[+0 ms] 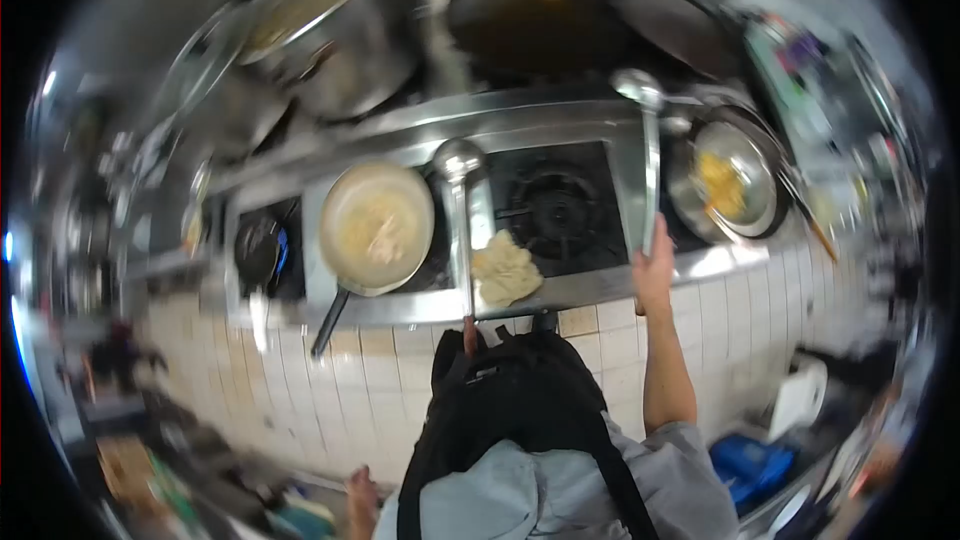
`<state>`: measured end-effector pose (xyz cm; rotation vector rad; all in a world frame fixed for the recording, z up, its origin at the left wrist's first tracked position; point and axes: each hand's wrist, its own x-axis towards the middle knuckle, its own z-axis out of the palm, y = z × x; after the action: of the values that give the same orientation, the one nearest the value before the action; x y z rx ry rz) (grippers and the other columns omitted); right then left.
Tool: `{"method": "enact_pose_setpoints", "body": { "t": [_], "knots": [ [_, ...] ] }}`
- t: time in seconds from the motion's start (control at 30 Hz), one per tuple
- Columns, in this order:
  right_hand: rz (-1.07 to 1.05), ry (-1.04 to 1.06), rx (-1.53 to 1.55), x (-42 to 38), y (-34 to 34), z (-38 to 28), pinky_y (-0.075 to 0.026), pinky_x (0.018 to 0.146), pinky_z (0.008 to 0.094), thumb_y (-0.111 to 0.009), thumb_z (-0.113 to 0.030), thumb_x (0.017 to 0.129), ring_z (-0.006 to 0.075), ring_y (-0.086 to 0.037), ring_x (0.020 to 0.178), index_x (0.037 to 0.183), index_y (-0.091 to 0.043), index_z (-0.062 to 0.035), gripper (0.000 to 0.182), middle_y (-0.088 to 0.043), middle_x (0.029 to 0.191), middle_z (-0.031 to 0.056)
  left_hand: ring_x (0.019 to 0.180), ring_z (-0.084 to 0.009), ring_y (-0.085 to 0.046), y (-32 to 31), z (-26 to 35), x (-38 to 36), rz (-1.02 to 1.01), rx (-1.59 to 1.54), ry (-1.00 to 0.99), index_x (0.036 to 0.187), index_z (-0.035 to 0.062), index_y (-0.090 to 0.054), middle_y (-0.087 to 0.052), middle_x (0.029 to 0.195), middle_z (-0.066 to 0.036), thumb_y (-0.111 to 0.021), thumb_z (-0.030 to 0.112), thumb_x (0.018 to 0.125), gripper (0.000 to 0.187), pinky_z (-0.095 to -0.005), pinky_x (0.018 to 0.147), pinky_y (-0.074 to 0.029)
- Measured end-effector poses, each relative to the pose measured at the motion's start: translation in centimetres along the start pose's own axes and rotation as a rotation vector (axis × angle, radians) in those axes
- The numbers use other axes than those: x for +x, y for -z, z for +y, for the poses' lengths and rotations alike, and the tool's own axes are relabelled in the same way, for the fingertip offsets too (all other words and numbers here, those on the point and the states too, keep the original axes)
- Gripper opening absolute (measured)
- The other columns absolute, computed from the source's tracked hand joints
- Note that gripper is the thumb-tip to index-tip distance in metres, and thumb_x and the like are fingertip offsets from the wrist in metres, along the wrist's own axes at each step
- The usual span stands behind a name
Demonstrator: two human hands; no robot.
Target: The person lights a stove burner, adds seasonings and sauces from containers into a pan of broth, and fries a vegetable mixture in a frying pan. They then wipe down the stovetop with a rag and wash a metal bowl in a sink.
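Note:
My right hand [655, 270] is closed around the long handle of a steel ladle [650, 155]. The ladle's bowl points away from me, over the back edge of the stove. My left hand [362, 492] hangs low beside my body, away from the stove; blur hides how its fingers lie. A light-coloured frying pan [360, 180] with a black handle holds pale food in a thin layer. Right of it lies a second ladle [462, 205], its brown handle end reaching over the front edge. A crumpled cream cloth [507, 270] rests next to that handle.
A black burner [558, 208] sits between the ladles. At the right, a steel bowl [755, 190] contains yellow food. Large pots [345, 65] and dark round pans [530, 25] stand at the back. A blue flame [283, 248] burns by a small black pan [258, 248] on the left.

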<state>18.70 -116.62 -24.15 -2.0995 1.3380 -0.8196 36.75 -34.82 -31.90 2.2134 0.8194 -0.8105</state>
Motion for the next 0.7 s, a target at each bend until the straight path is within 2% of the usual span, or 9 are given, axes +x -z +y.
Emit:
{"method": "enact_pose_setpoints", "body": {
  "t": [0.03, 0.07, 0.1, 0.13, 0.2, 0.33, 0.47, 0.6, 0.7],
  "knots": [
    [0.03, 0.02, -0.043, 1.3, -1.3, 0.3, -0.04, 0.106, 0.0449, -0.062, 0.003, 0.08, 0.0425, -0.051, 0.124, 0.153, -0.036, -0.0081, 0.078, -0.054, 0.134, 0.0253, 0.069, -0.0163, -0.056, 1.0, -3.7, 2.2, -0.106, 0.102, -0.308, 0.106, 0.0032, -0.067, -0.061, 0.079, -0.005, -0.066, 0.042, 0.094, 0.04, -0.0345, 0.057, -0.047],
    [0.006, 0.008, -0.005, 2.5, -2.5, 1.6, -0.038, 0.109, 0.0449, -0.062, 0.003, 0.08, 0.0427, -0.049, 0.127, 0.152, -0.036, -0.0077, 0.078, -0.052, 0.136, 0.0256, 0.057, -0.0133, -0.052, 1.0, -4.8, -2.2, -0.177, 0.206, -0.6, 0.093, 0.0043, -0.07, -0.057, 0.067, -0.001, -0.067, 0.04, 0.094, 0.036, -0.0318, 0.052, -0.043],
    [-0.024, -0.006, 0.03, 3.6, -3.7, 3.0, -0.036, 0.112, 0.0448, -0.063, 0.002, 0.079, 0.0429, -0.047, 0.13, 0.152, -0.037, -0.0072, 0.078, -0.051, 0.139, 0.0258, 0.056, -0.0113, -0.048, -0.1, -5.1, -5.4, 0.018, 0.173, -0.407, 0.082, 0.007, -0.068, -0.054, 0.063, 0.002, -0.066, 0.038, 0.094, 0.033, -0.0314, 0.051, -0.039],
    [-0.073, 0.089, 0.026, 4.5, -4.5, 3.6, -0.034, 0.113, 0.0445, -0.061, 0.002, 0.081, 0.0418, -0.045, 0.132, 0.152, -0.036, -0.0055, 0.075, -0.048, 0.142, 0.0242, 0.056, -0.01, -0.047, -0.7, -5.1, -9.1, 0.0, -0.153, -0.14, 0.083, 0.0069, -0.068, -0.055, 0.064, 0.003, -0.068, 0.038, 0.094, 0.033, -0.0303, 0.05, -0.037],
    [-0.113, 0.187, 0.007, 6.0, -5.8, 5.7, -0.032, 0.114, 0.0448, -0.06, 0.002, 0.082, 0.0411, -0.041, 0.136, 0.152, -0.033, -0.0032, 0.074, -0.044, 0.146, 0.0233, 0.08, -0.018, -0.064, -2.6, -3.8, -16.3, 0.233, -0.084, -0.062, 0.106, -0.002, -0.072, -0.073, 0.091, -0.007, -0.067, 0.039, 0.094, 0.044, -0.0333, 0.069, -0.05],
    [-0.124, 0.245, -0.112, 8.6, -9.0, 8.9, -0.033, 0.112, 0.0507, -0.059, -0.002, 0.08, 0.0476, -0.041, 0.132, 0.151, -0.03, -0.0005, 0.076, -0.044, 0.141, 0.0312, 0.091, -0.0202, -0.066, -4.8, -10.6, -22.8, 0.237, -0.064, 0.181, 0.109, -0.0032, -0.072, -0.074, 0.101, -0.012, -0.067, 0.04, 0.093, 0.046, -0.0358, 0.076, -0.052],
    [-0.219, 0.164, -0.172, 10.7, -9.3, 7.7, -0.031, 0.113, 0.0496, -0.067, -0.004, 0.082, 0.0477, -0.041, 0.13, 0.151, -0.029, 0.0039, 0.079, -0.042, 0.141, 0.0325, 0.056, -0.0112, -0.048, -6.8, -12.6, -29.4, 0.125, -0.143, 0.416, 0.094, 0.0026, -0.076, -0.056, 0.065, 0.001, -0.077, 0.04, 0.085, 0.038, -0.0295, 0.049, -0.042],
    [-0.154, 0.331, -0.107, 10.9, -8.8, 8.1, -0.038, 0.11, 0.0473, -0.077, -0.018, 0.086, 0.0409, -0.044, 0.132, 0.151, -0.031, 0.0011, 0.082, -0.04, 0.146, 0.0275, 0.056, -0.0106, -0.048, -7.1, -14.7, -27.5, 0.101, -0.178, 0.417, 0.095, 0.0011, -0.075, -0.054, 0.064, 0.001, -0.077, 0.042, 0.085, 0.042, -0.0293, 0.046, -0.039],
    [-0.126, 0.164, 0.207, 9.2, -7.3, 4.6, -0.045, 0.104, 0.042, -0.072, -0.017, 0.092, 0.0353, -0.049, 0.129, 0.152, -0.031, 0.0006, 0.075, -0.038, 0.149, 0.0232, 0.083, -0.0224, -0.068, -7.1, -17.3, -22.7, 0.241, -0.117, 0.27, 0.113, -0.0049, -0.07, -0.073, 0.093, -0.013, -0.077, 0.039, 0.085, 0.053, -0.0337, 0.074, -0.054]
  ]
}}
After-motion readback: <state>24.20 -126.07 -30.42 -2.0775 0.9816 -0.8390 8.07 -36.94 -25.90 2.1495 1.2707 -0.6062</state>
